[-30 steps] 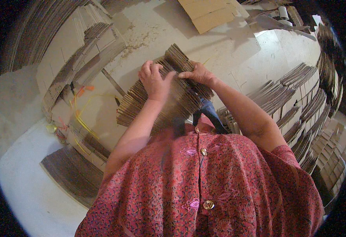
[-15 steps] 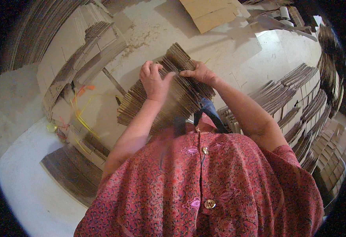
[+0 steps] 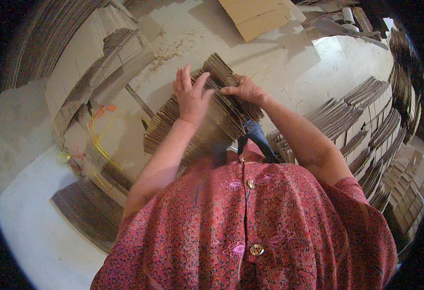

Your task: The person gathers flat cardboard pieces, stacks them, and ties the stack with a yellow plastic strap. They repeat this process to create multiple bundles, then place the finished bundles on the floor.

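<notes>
A thick bundle of brown corrugated cardboard pieces (image 3: 166,126), edges turned up, is in front of my body. My left hand (image 3: 192,100) is over the bundle with its fingers stretched and spread, slightly blurred. Whether its palm touches the cardboard edges I cannot tell. At the bundle's far right side my right hand (image 3: 246,91) grips it, the thumb lying over the edges and the other fingers hidden behind the cardboard.
Stacked cardboard (image 3: 340,108) stands at the right, and more stacks (image 3: 52,38) fill the far left. Yellow straps (image 3: 100,150) and orange strips lie to the left. A flat cardboard sheet (image 3: 260,19) lies on the floor beyond the bundle.
My left hand's fingers have gone from curled at the cardboard edges to straightened and spread. The right hand and the bundle stay nearly in place.
</notes>
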Tool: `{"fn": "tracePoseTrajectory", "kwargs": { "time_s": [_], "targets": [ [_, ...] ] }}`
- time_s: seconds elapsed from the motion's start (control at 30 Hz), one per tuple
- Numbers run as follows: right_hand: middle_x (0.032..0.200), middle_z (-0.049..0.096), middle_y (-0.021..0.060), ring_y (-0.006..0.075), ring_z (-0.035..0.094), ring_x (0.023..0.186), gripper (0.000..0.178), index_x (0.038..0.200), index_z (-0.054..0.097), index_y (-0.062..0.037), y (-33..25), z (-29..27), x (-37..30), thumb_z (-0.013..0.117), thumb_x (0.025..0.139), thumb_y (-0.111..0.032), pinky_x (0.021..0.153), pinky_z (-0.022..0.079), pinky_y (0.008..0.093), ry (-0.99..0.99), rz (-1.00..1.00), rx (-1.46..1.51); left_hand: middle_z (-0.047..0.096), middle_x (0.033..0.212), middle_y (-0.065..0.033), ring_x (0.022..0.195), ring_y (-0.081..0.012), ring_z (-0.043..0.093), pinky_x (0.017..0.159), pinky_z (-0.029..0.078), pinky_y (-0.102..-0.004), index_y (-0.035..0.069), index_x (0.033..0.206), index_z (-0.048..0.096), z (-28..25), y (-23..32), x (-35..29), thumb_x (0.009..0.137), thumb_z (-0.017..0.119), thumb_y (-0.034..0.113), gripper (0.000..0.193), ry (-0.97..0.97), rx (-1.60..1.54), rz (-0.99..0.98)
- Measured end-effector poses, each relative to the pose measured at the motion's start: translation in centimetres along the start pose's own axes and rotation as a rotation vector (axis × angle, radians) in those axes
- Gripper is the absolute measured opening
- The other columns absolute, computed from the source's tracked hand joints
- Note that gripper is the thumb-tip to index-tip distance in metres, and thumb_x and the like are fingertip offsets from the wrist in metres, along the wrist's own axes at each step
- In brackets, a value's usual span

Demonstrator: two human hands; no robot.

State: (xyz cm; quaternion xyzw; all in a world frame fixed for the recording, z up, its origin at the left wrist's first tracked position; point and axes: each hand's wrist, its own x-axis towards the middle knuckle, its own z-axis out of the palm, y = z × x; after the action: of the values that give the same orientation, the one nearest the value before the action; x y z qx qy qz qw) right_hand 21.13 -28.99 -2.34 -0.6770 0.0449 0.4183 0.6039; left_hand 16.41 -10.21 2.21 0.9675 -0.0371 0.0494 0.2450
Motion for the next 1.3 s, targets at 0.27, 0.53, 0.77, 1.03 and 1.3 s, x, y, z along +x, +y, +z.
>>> {"fn": "tracePoseTrajectory", "kwargs": {
  "time_s": [0.27, 0.53, 0.77, 1.03, 1.3],
  "targets": [
    [0.095, 0.064, 0.0080, 0.0172, 0.060, 0.080, 0.058, 0.112, 0.056, -0.0019, -0.1, 0.1, 0.0, 0.076, 0.064, -0.028, 0.075, 0.049, 0.0322, 0.005, 0.004, -0.012, 0.035, 0.131, -0.0151, 0.123, -0.0389, 0.029, 0.101, 0.022, -0.0498, 0.018, 0.101, 0.060, -0.1, -0.5, 0.0, 0.067, 0.072, 0.024, 0.036, -0.051, 0.016, 0.034],
    [0.096, 0.064, 0.0075, 0.0166, 0.060, 0.082, 0.058, 0.112, 0.056, -0.0022, -1.0, 0.0, -0.9, 0.077, 0.065, -0.028, 0.077, 0.048, 0.0324, -0.019, -0.039, 0.000, 0.046, 0.104, -0.0076, 0.107, -0.0287, 0.040, 0.090, 0.027, -0.0477, 0.012, 0.077, 0.055, 1.4, 0.6, 1.7, 0.062, 0.074, 0.040, 0.037, 0.107, 0.020, -0.097],
    [0.098, 0.064, 0.0080, 0.0174, 0.060, 0.084, 0.061, 0.113, 0.056, -0.0025, -0.6, 0.0, -0.6, 0.079, 0.063, -0.029, 0.077, 0.049, 0.0325, 0.002, -0.003, -0.068, 0.046, 0.102, -0.0064, 0.105, -0.0273, 0.040, 0.091, 0.026, -0.0457, 0.012, 0.075, 0.054, 2.0, 1.4, 2.0, 0.057, 0.077, 0.038, 0.040, 0.147, 0.022, -0.152],
    [0.097, 0.064, 0.0087, 0.0189, 0.061, 0.083, 0.060, 0.113, 0.056, -0.0032, 0.1, 0.2, -0.2, 0.079, 0.063, -0.028, 0.078, 0.048, 0.0338, 0.006, 0.000, -0.005, 0.047, 0.111, -0.0126, 0.107, -0.0324, 0.041, 0.092, 0.029, -0.0453, 0.009, 0.084, 0.051, 1.3, 0.4, 0.8, 0.063, 0.075, 0.039, 0.044, 0.095, 0.010, -0.119],
    [0.094, 0.064, 0.0089, 0.0186, 0.060, 0.080, 0.049, 0.109, 0.058, -0.0029, 1.8, -0.9, 0.9, 0.072, 0.067, -0.024, 0.076, 0.048, 0.0333, 0.008, 0.033, -0.035, 0.047, 0.111, -0.0131, 0.106, -0.0326, 0.042, 0.092, 0.029, -0.0445, 0.009, 0.086, 0.051, 1.4, -1.0, -0.2, 0.064, 0.074, 0.037, 0.043, 0.082, -0.042, -0.117]
  ]
}}
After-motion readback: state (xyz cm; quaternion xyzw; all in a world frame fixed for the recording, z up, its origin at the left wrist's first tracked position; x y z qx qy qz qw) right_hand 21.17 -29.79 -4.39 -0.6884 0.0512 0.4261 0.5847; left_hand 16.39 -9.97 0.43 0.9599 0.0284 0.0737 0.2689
